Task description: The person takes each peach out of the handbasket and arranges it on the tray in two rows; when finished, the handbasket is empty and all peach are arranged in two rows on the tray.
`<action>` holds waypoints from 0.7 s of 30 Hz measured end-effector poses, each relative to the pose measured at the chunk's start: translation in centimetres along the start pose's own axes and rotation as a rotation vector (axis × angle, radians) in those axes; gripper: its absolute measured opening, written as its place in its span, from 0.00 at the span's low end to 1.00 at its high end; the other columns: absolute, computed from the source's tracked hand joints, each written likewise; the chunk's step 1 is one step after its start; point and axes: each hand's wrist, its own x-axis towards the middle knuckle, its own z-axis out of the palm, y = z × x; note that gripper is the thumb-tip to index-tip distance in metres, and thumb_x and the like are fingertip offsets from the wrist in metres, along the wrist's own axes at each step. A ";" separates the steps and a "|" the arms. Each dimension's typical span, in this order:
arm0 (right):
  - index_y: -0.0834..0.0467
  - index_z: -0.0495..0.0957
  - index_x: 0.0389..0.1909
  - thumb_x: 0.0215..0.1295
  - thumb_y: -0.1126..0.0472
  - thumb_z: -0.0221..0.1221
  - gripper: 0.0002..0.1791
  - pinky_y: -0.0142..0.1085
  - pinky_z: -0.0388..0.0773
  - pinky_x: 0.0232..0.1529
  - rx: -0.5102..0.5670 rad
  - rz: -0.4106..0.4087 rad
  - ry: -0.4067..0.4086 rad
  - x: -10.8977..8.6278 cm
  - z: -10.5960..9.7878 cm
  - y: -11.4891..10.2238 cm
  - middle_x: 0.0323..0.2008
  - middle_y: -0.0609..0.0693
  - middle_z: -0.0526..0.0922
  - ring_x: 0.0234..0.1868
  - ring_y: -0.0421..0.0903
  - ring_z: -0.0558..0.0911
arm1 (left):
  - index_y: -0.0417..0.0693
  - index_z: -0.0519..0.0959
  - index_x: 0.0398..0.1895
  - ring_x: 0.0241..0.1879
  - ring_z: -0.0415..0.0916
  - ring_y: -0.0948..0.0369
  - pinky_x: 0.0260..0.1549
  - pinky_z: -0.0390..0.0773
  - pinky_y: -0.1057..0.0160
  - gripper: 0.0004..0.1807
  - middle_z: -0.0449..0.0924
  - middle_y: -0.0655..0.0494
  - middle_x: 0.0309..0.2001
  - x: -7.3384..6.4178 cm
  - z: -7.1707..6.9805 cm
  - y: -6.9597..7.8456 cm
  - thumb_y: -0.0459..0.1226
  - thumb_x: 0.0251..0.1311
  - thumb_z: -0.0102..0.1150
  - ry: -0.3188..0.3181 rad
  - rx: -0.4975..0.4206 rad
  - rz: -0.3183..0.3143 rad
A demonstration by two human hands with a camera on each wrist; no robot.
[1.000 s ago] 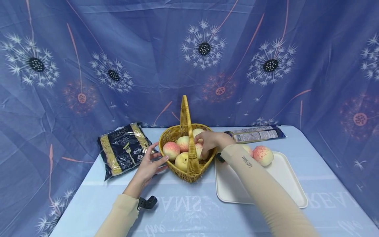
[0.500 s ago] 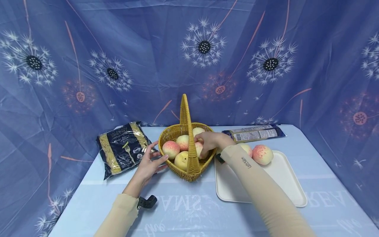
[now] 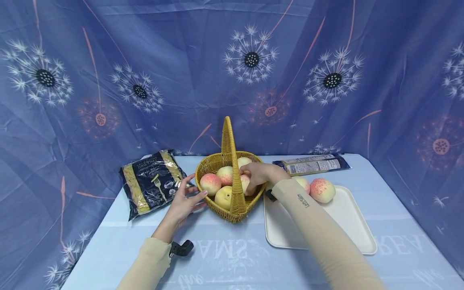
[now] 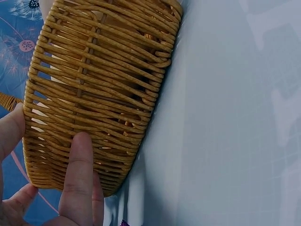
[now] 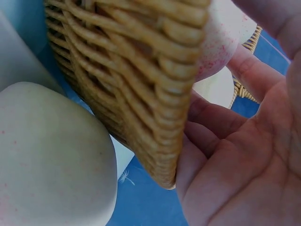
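Note:
A wicker basket (image 3: 238, 203) with a tall handle stands mid-table and holds several peaches, among them a yellow one (image 3: 223, 197) at the front and a pink-flushed one (image 3: 210, 184) at the left. My right hand (image 3: 256, 174) reaches over the basket's right rim and grips a peach (image 3: 245, 182) just behind the handle. In the right wrist view that peach (image 5: 216, 52) shows between thumb and fingers, partly covered by the wicker. My left hand (image 3: 185, 202) lies against the basket's left side, its fingers extended and touching the outer weave (image 4: 94, 94).
Right of the basket, a white tray (image 3: 348, 213) carries a peach (image 3: 322, 190) and another (image 3: 302, 184) partly behind my sleeve. Behind it lies a long blue pasta packet (image 3: 315, 164). At the left is a dark pasta bag (image 3: 154, 181), close to my left hand. A patterned curtain hangs behind.
Both hands keep nearly the same places, the right one still holding the peach inside the basket. The whole head view shifts only slightly.

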 end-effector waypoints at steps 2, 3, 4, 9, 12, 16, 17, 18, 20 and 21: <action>0.48 0.77 0.67 0.56 0.57 0.80 0.38 0.45 0.78 0.70 0.005 -0.002 -0.001 -0.1 0.0 0.0 0.67 0.55 0.78 0.61 0.50 0.75 | 0.64 0.56 0.85 0.50 0.82 0.56 0.57 0.92 0.48 0.45 0.66 0.41 0.61 0.1 0.0 -0.1 0.30 0.73 0.66 0.003 0.002 -0.001; 0.48 0.77 0.67 0.56 0.57 0.80 0.37 0.45 0.78 0.69 0.007 0.000 -0.002 -0.1 0.0 0.0 0.67 0.54 0.78 0.60 0.50 0.76 | 0.64 0.56 0.85 0.50 0.81 0.56 0.57 0.92 0.48 0.45 0.66 0.41 0.61 0.1 0.1 -0.1 0.30 0.72 0.66 0.005 0.003 -0.001; 0.47 0.76 0.67 0.56 0.57 0.80 0.38 0.44 0.79 0.67 0.010 0.006 -0.005 -0.1 0.0 0.1 0.67 0.54 0.77 0.60 0.50 0.75 | 0.64 0.56 0.84 0.50 0.81 0.56 0.57 0.92 0.48 0.45 0.66 0.41 0.61 0.0 0.1 -0.1 0.30 0.72 0.66 0.006 0.003 -0.002; 0.46 0.76 0.67 0.56 0.55 0.80 0.38 0.42 0.78 0.61 0.019 0.026 -0.016 -0.3 -0.1 0.2 0.67 0.53 0.76 0.58 0.50 0.75 | 0.64 0.56 0.85 0.51 0.80 0.55 0.58 0.92 0.48 0.45 0.66 0.40 0.62 0.0 0.2 -0.1 0.29 0.72 0.66 0.001 -0.001 -0.002; 0.47 0.77 0.66 0.55 0.56 0.80 0.37 0.43 0.78 0.63 0.019 0.008 -0.010 -0.3 -0.1 0.2 0.66 0.54 0.77 0.58 0.50 0.75 | 0.64 0.56 0.85 0.51 0.81 0.55 0.57 0.92 0.48 0.45 0.66 0.40 0.62 0.0 0.2 0.0 0.29 0.72 0.66 0.003 0.000 0.001; 0.48 0.77 0.65 0.54 0.57 0.80 0.36 0.43 0.79 0.66 0.023 -0.018 0.001 -0.3 -0.1 0.4 0.64 0.54 0.78 0.58 0.50 0.76 | 0.64 0.56 0.85 0.52 0.81 0.54 0.57 0.92 0.48 0.45 0.66 0.39 0.62 0.0 0.2 0.0 0.29 0.72 0.66 0.003 0.006 0.004; 0.48 0.78 0.65 0.54 0.58 0.80 0.36 0.43 0.79 0.66 0.025 -0.025 0.003 -0.2 0.0 0.4 0.64 0.54 0.79 0.58 0.50 0.76 | 0.64 0.56 0.85 0.52 0.81 0.54 0.57 0.92 0.48 0.45 0.66 0.39 0.63 0.1 0.2 0.0 0.29 0.72 0.66 0.004 0.007 0.002; 0.48 0.78 0.65 0.54 0.58 0.80 0.36 0.43 0.79 0.66 0.029 -0.030 0.002 -0.2 0.0 0.5 0.64 0.54 0.78 0.58 0.50 0.75 | 0.64 0.56 0.85 0.52 0.81 0.53 0.57 0.92 0.48 0.45 0.66 0.39 0.63 0.0 0.2 0.0 0.29 0.72 0.66 0.005 0.007 0.001; 0.49 0.77 0.65 0.54 0.58 0.80 0.36 0.42 0.79 0.64 0.030 -0.037 0.002 -0.1 -0.1 0.5 0.65 0.54 0.78 0.58 0.50 0.75 | 0.65 0.56 0.85 0.53 0.81 0.53 0.58 0.92 0.48 0.45 0.66 0.39 0.63 0.0 0.2 0.0 0.30 0.73 0.66 0.006 0.010 -0.003; 0.49 0.77 0.66 0.55 0.58 0.80 0.37 0.42 0.79 0.63 0.032 -0.040 0.001 -0.1 -0.1 0.6 0.65 0.54 0.78 0.58 0.50 0.75 | 0.65 0.56 0.85 0.53 0.81 0.52 0.58 0.92 0.48 0.45 0.66 0.39 0.63 0.0 0.2 0.0 0.30 0.73 0.66 0.006 0.012 -0.004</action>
